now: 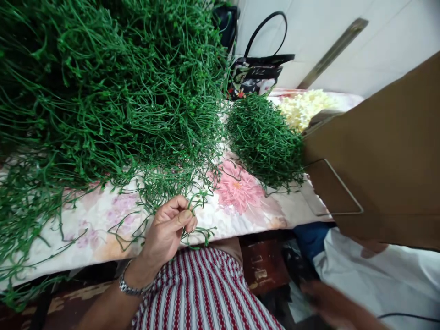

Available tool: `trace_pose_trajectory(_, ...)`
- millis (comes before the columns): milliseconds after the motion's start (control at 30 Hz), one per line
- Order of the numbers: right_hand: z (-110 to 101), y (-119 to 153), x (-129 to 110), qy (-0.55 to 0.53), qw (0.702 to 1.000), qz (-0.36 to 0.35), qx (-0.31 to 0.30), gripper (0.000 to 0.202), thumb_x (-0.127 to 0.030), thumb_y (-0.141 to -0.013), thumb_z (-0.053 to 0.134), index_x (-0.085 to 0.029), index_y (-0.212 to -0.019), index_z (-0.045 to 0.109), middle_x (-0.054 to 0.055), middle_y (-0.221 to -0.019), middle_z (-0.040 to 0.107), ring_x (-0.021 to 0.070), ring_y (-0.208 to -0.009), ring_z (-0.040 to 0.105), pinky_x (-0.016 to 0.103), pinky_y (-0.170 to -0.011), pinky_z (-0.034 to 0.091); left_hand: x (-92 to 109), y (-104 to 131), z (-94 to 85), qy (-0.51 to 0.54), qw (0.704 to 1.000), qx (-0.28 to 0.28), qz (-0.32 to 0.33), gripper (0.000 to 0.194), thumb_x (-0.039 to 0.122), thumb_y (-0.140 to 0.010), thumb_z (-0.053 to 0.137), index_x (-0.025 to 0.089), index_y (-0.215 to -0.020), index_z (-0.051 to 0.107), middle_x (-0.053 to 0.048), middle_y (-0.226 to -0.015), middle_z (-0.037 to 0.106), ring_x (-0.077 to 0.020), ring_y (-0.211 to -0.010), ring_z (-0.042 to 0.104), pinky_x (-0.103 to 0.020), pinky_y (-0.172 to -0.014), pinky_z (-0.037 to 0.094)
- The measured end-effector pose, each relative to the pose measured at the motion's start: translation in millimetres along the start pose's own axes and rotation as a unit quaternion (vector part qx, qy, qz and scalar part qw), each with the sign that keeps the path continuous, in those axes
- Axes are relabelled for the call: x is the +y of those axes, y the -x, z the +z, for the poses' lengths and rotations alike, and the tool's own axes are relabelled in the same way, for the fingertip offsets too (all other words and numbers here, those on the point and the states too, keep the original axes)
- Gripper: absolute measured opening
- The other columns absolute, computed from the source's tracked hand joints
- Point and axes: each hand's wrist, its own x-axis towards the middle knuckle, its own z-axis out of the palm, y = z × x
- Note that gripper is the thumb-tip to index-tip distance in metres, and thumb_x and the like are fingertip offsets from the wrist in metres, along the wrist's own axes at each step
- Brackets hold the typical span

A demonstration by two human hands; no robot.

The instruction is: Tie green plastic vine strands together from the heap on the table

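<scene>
My left hand (172, 227) is closed in a pinch, thumb against fingers, on thin green stems (199, 196) that look like plastic flower stems. Their branched tips stick out above the fingers and below them. Just beyond that hand, a large heap of the same kind of stems (130, 101) covers much of the table. Low on the right, my right hand (319, 298) is smeared by motion, so its fingers and anything in them cannot be made out. It is away from the table, near a white cloth (374, 275).
A smaller pile of green stems (266, 142) lies on the flowered tablecloth (237, 185). Behind it are pale yellow blossoms (309, 107) and a patterned handbag (256, 75). A big cardboard box (385, 160) stands on the right, beside a bent wire frame (347, 192).
</scene>
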Motion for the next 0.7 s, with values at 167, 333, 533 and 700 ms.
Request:
trace_pose_trajectory(167,-151,-101,-52,0.120,0.964,-0.102,0.214,0.006,-0.033,-0.077,0.058,-0.028,-0.079,0.061,0.003,-0.068,0.064,0.0144,-0.055,0.056,0.029,-0.053,0.044,-5,4,7.2,-0.007,1.000,0.007,-0.006,0.020,0.024,-0.076,0.064,0.017,-0.067,0.047,0.005,-0.049,0.045,-0.0080,-0.049,0.043,-0.023,-0.054,0.031)
trace_pose_trajectory(333,-217,-228,-94,0.141,0.880,-0.019,0.454,0.028,-0.033,-0.085,0.046,-0.012,-0.099,0.060,0.011,-0.089,0.065,0.0125,-0.067,0.053,0.027,-0.060,0.042,-4,7,11.3,-0.027,1.000,0.013,-0.009,0.021,0.025,-0.075,0.064,0.017,-0.067,0.047,0.005,-0.047,0.044,-0.0087,-0.049,0.043,-0.023,-0.054,0.032)
trace_pose_trajectory(533,-204,-313,-70,0.169,0.935,0.077,0.302,0.053,-0.034,-0.077,0.060,-0.005,-0.122,0.053,0.021,-0.113,0.061,0.0218,-0.095,0.058,0.033,-0.079,0.042,1,7,15.6,-0.041,0.999,0.023,-0.001,0.023,0.027,-0.074,0.065,0.016,-0.066,0.047,0.005,-0.046,0.045,-0.0088,-0.048,0.044,-0.023,-0.054,0.034)
trace_pose_trajectory(700,-214,-282,-83,0.188,0.925,0.036,0.329,0.077,-0.050,-0.075,0.041,0.009,-0.123,0.046,0.024,-0.112,0.058,0.0199,-0.106,0.054,0.033,-0.077,0.037,8,5,18.3,-0.047,0.998,0.039,0.027,0.017,0.024,-0.071,0.066,0.014,-0.068,0.053,0.000,-0.059,0.057,-0.0105,-0.056,0.052,-0.024,-0.059,0.039)
